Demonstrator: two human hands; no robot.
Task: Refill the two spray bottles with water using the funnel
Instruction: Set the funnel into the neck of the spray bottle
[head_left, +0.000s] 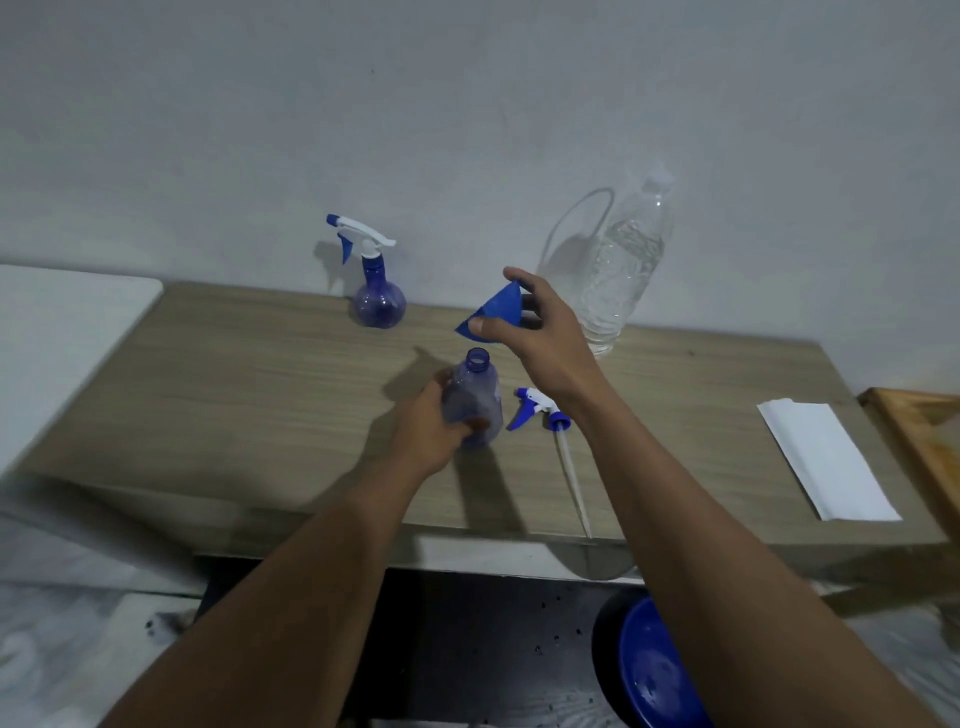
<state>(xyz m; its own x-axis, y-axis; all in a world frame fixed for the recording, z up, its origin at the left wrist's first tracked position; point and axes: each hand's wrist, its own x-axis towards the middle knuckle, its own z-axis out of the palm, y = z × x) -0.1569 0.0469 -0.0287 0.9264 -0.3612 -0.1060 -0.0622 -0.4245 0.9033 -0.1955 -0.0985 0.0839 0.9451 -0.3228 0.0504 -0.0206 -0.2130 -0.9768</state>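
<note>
On the wood-grain surface (249, 374), a capped, round-bellied spray bottle (378, 293) is standing by the wall. The left hand (431, 422) is gripping the open translucent bottle (475, 384) upright, and the right hand (545, 335) is pinching the blue cone funnel (498, 306) just above its neck. A detached trigger head (540, 408) is lying beside it, a clear ribbed water bottle (621, 265) is standing behind, and folded white paper (826, 460) is lying far right.

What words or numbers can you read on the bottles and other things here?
None can be read. The open spray bottle, the capped spray bottle, the big water bottle, the blue funnel and the white paper show no letters or numbers in this blurry view.
</note>
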